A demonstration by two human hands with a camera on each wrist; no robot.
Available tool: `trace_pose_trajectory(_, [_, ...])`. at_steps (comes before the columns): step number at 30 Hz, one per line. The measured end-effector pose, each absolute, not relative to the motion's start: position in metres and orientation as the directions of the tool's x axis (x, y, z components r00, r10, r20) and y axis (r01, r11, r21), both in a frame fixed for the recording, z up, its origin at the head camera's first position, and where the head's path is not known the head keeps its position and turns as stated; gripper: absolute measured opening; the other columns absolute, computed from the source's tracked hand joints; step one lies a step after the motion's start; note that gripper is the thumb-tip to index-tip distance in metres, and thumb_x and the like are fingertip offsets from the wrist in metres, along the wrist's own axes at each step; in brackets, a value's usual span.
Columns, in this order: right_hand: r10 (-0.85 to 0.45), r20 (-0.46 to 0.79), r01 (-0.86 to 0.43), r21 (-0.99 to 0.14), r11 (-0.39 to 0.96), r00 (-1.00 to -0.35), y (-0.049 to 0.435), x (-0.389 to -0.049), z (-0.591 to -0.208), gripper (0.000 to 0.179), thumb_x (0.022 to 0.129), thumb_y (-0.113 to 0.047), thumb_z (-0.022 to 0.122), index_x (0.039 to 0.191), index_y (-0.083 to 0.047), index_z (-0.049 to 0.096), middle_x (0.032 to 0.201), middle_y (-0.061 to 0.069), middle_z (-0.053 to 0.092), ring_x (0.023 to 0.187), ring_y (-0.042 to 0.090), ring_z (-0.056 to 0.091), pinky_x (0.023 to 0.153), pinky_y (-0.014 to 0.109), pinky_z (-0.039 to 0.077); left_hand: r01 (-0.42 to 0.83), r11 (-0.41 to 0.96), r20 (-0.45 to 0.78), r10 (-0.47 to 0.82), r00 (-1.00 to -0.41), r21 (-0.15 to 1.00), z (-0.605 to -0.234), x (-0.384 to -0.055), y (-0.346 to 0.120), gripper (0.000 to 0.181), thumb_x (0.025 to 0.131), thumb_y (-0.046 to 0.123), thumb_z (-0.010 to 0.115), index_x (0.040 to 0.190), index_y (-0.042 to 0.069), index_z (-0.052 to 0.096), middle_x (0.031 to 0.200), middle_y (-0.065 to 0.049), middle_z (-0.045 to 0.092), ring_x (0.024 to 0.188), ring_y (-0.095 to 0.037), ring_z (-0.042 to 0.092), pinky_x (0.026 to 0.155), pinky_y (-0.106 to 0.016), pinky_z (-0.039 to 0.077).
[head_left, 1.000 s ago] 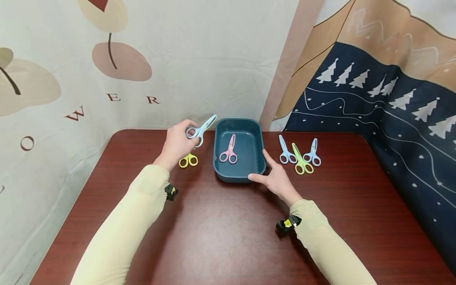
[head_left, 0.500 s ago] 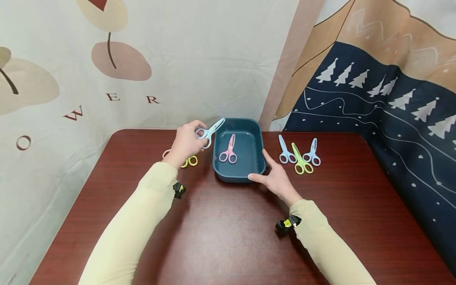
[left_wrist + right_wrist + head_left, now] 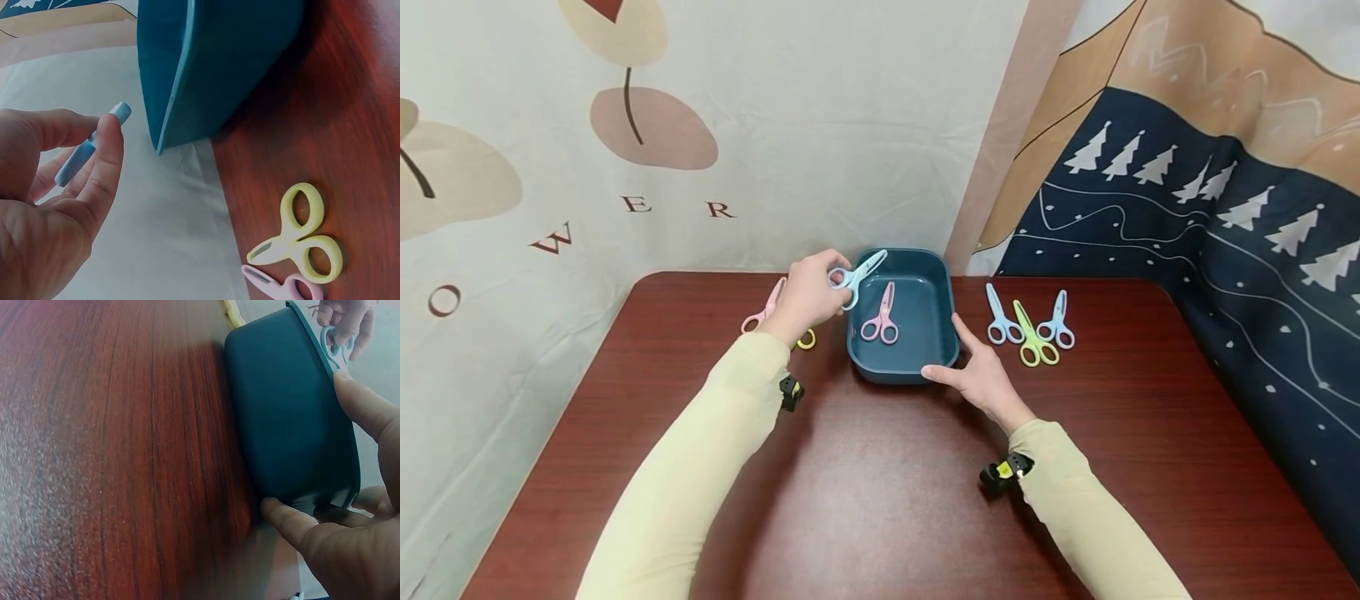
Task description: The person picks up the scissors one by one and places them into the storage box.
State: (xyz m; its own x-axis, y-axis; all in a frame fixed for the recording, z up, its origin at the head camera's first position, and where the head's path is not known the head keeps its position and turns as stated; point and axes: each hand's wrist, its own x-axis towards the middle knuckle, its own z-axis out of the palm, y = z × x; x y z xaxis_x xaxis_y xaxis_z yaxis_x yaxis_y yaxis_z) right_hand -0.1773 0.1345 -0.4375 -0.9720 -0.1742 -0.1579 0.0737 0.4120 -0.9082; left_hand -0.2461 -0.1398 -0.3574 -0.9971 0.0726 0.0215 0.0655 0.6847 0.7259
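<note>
head: left hand (image 3: 809,292) in pinch on blue scissors (image 3: 857,276), yellow scissors (image 3: 289,245) mostly hidden, right hand (image 3: 983,379) wide against tub (image 3: 887,372)

Tray (image 3: 925,321) looks smooth plastic, satin-matt. Yellow scissors (image 3: 292,245): smooth moulded plastic, low sheen; blade strip (image 3: 261,252) maybe metal, too blurred to confirm. Table (image 3: 880,500) shows glossy wood grain. Backdrop (image 3: 850,125): creased matt cloth. Sleeves (image 3: 700,467): matt cloth.

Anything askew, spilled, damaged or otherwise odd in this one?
Nothing stands out. The teal bin sits upright on the table, the right hand at its near right corner. The pink scissors inside lie flat, and the light blue scissors held by the left hand show no visible damage. The yellow scissors nearby look intact too.
</note>
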Motion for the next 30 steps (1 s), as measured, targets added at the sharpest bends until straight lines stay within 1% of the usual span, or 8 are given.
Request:
trace_pose_trajectory(4, [-0.173, -0.156, 0.072, -0.908, 0.412, -0.973, 0.134, -0.177, -0.437, 0.102, 0.089, -0.022, 0.083, 0.167, -0.019, 0.018, 0.165, 0.015, 0.035, 0.147, 0.037, 0.038, 0.116, 0.056, 0.038, 0.052, 0.686, 0.002, 0.073, -0.997, 0.725, -0.355, -0.248, -0.136, 0.038, 0.092, 0.003, 0.068, 0.13, 0.005, 0.065, 0.105, -0.013, 0.065, 0.062, -0.017, 0.069, 0.059, -0.026, 0.056])
trace_pose_trajectory(11, [-0.167, -0.16, 0.075, -0.901, 0.426, -0.973, 0.134, -0.177, -0.437, 0.101, 0.089, -0.023, 0.083, 0.167, -0.02, 0.018, 0.166, 0.014, 0.033, 0.149, 0.037, 0.037, 0.117, 0.056, 0.037, 0.024, 0.668, -0.038, 0.077, -0.996, 0.744, -0.352, -0.252, -0.127, 0.038, 0.096, 0.004, 0.069, 0.133, 0.006, 0.062, 0.107, -0.013, 0.061, 0.067, -0.022, 0.068, 0.066, -0.029, 0.059])
trace_pose_trajectory(16, [-0.163, -0.169, 0.085, -0.9, 0.428, -0.972, 0.134, -0.177, -0.438, 0.102, 0.089, -0.024, 0.083, 0.167, -0.02, 0.018, 0.167, 0.014, 0.032, 0.149, 0.037, 0.036, 0.116, 0.056, 0.039, 0.024, 0.667, -0.043, 0.084, -0.996, 0.745, -0.352, -0.253, -0.12, 0.036, 0.096, 0.004, 0.069, 0.131, 0.006, 0.063, 0.104, -0.012, 0.06, 0.066, -0.02, 0.067, 0.066, -0.029, 0.058])
trace_pose_trajectory(21, [-0.164, -0.173, 0.089, -0.902, 0.422, -0.971, 0.134, -0.177, -0.438, 0.102, 0.089, -0.023, 0.083, 0.167, -0.021, 0.018, 0.166, 0.015, 0.034, 0.147, 0.038, 0.039, 0.113, 0.055, 0.043, 0.018, 0.663, -0.062, 0.096, -0.993, 0.748, -0.354, -0.254, -0.115, 0.038, 0.097, 0.005, 0.07, 0.134, 0.005, 0.061, 0.103, -0.012, 0.059, 0.068, -0.02, 0.069, 0.07, -0.031, 0.06])
trace_pose_trajectory(25, [-0.164, -0.173, 0.09, -0.902, 0.423, -0.971, 0.134, -0.177, -0.438, 0.102, 0.089, -0.023, 0.084, 0.167, -0.021, 0.018, 0.165, 0.015, 0.035, 0.146, 0.037, 0.039, 0.112, 0.055, 0.043, 0.017, 0.662, -0.067, 0.101, -0.993, 0.749, -0.357, -0.256, -0.111, 0.037, 0.096, 0.006, 0.07, 0.133, 0.005, 0.061, 0.098, -0.01, 0.057, 0.066, -0.02, 0.069, 0.07, -0.031, 0.059])
trace_pose_trajectory(30, [-0.159, -0.175, 0.091, -0.898, 0.431, -0.972, 0.133, -0.177, -0.438, 0.102, 0.089, -0.023, 0.084, 0.167, -0.021, 0.018, 0.164, 0.016, 0.036, 0.145, 0.037, 0.04, 0.111, 0.054, 0.045, 0.028, 0.651, -0.067, 0.121, -0.99, 0.758, -0.36, -0.259, -0.107, 0.036, 0.096, 0.003, 0.069, 0.132, 0.003, 0.061, 0.095, -0.01, 0.057, 0.065, -0.02, 0.069, 0.066, -0.03, 0.06])
